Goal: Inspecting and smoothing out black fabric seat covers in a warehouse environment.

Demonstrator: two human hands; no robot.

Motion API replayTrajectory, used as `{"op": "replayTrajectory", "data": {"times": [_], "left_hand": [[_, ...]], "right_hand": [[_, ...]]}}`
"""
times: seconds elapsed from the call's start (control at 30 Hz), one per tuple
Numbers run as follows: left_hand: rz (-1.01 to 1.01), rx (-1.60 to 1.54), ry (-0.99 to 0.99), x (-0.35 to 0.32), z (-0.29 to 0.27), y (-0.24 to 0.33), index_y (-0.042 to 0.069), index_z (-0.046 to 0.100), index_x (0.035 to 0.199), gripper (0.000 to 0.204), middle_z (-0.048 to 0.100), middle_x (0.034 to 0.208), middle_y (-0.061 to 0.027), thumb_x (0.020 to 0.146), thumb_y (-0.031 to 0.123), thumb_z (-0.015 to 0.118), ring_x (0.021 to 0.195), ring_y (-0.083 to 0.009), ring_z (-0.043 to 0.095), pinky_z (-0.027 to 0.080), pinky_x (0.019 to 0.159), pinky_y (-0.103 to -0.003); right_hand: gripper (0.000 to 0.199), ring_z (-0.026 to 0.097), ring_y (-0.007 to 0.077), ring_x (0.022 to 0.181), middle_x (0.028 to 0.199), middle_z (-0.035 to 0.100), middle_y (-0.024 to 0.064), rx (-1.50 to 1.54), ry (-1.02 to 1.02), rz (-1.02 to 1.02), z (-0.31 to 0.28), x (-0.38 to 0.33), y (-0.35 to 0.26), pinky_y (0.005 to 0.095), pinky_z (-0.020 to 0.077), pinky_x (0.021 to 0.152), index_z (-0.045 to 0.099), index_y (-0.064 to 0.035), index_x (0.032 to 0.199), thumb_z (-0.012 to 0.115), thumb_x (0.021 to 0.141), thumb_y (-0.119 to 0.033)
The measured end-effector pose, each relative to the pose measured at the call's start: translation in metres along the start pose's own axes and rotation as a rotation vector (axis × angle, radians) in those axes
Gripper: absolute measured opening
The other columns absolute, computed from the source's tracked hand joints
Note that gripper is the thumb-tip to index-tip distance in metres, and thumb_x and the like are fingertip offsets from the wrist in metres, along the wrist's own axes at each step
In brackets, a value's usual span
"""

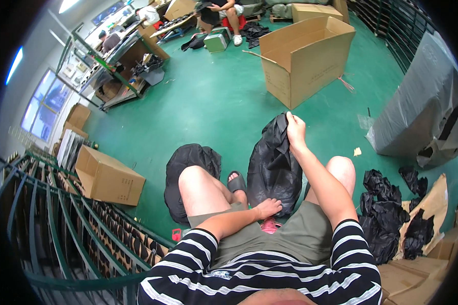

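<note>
I sit with a black plastic bag (273, 168) standing between my knees. My right hand (295, 130) grips the bag's top edge and holds it up. My left hand (267, 207) presses against the bag's lower part, just above a pink stool edge (270, 226). A second black bag (191, 161) lies on the green floor behind my left knee. My left foot wears a dark sandal (236, 182).
A large open cardboard box (305, 56) stands ahead. A smaller box (107, 178) sits at left beside green metal racks (46, 213). Crumpled black bags (387, 218) and cardboard lie at right, near a grey wrapped bundle (427, 107). Another person (224, 12) sits far back.
</note>
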State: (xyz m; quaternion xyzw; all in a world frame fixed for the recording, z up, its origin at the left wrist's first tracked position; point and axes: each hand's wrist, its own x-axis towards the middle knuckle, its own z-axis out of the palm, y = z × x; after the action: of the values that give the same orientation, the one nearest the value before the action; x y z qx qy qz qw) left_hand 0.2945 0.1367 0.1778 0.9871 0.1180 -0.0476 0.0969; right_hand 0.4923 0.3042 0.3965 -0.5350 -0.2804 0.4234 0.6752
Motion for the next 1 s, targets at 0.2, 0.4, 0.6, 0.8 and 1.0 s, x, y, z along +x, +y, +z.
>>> {"op": "replayTrajectory", "data": {"times": [0.2, 0.4, 0.6, 0.8, 1.0], "left_hand": [[-0.024, -0.018, -0.190, 0.010, -0.040, 0.012, 0.006, 0.059, 0.103, 0.057, 0.055, 0.106, -0.0123, 0.066, 0.045, 0.078, 0.099, -0.0296, 0.059, 0.051, 0.080, -0.040], [-0.157, -0.137, -0.194, 0.006, -0.034, 0.018, 0.004, 0.064, 0.102, 0.027, 0.060, 0.108, -0.0153, 0.085, 0.026, 0.062, 0.101, -0.0311, 0.063, 0.053, 0.081, -0.043], [-0.093, -0.112, -0.059, 0.014, -0.010, 0.008, 0.006, 0.067, 0.094, 0.017, 0.064, 0.103, -0.0118, 0.078, 0.012, 0.063, 0.095, -0.0293, 0.066, 0.055, 0.079, -0.041], [-0.129, -0.122, -0.103, 0.018, -0.012, 0.006, 0.008, 0.068, 0.096, 0.021, 0.064, 0.106, -0.0118, 0.076, 0.013, 0.067, 0.099, -0.0298, 0.065, 0.055, 0.078, -0.041], [-0.157, -0.170, -0.125, 0.019, -0.013, 0.011, 0.008, 0.067, 0.101, 0.028, 0.063, 0.109, -0.0127, 0.073, 0.009, 0.070, 0.100, -0.0305, 0.064, 0.054, 0.081, -0.042]], "right_hand": [[0.040, 0.039, 0.0088, 0.067, 0.068, 0.047, -0.0030, -0.050, -0.009, -0.019, -0.008, 0.002, 0.023, 0.0298, 0.0363, 0.061, 0.053, 0.0006, 0.072, 0.056, 0.098, -0.029], [0.042, 0.036, 0.0087, 0.065, 0.064, 0.040, -0.0021, -0.198, -0.098, -0.176, -0.002, -0.022, 0.028, 0.0315, 0.0343, 0.057, 0.046, -0.0001, 0.069, 0.055, 0.099, -0.028], [0.030, 0.046, 0.0068, 0.079, 0.082, 0.056, -0.0028, -0.012, -0.168, -0.482, 0.087, -0.039, -0.138, 0.0248, 0.0415, 0.074, 0.062, -0.0002, 0.089, 0.054, 0.101, -0.027], [0.029, 0.049, 0.0027, 0.068, 0.079, 0.061, -0.0048, 0.362, -0.304, -0.715, 0.136, -0.058, -0.262, 0.0198, 0.0416, 0.064, 0.066, -0.0012, 0.091, 0.056, 0.101, -0.026], [0.037, 0.036, 0.0072, 0.064, 0.063, 0.039, 0.0005, -0.271, -0.360, -0.941, 0.120, -0.051, -0.190, 0.0290, 0.0346, 0.056, 0.049, 0.0016, 0.073, 0.058, 0.099, -0.023]]}}
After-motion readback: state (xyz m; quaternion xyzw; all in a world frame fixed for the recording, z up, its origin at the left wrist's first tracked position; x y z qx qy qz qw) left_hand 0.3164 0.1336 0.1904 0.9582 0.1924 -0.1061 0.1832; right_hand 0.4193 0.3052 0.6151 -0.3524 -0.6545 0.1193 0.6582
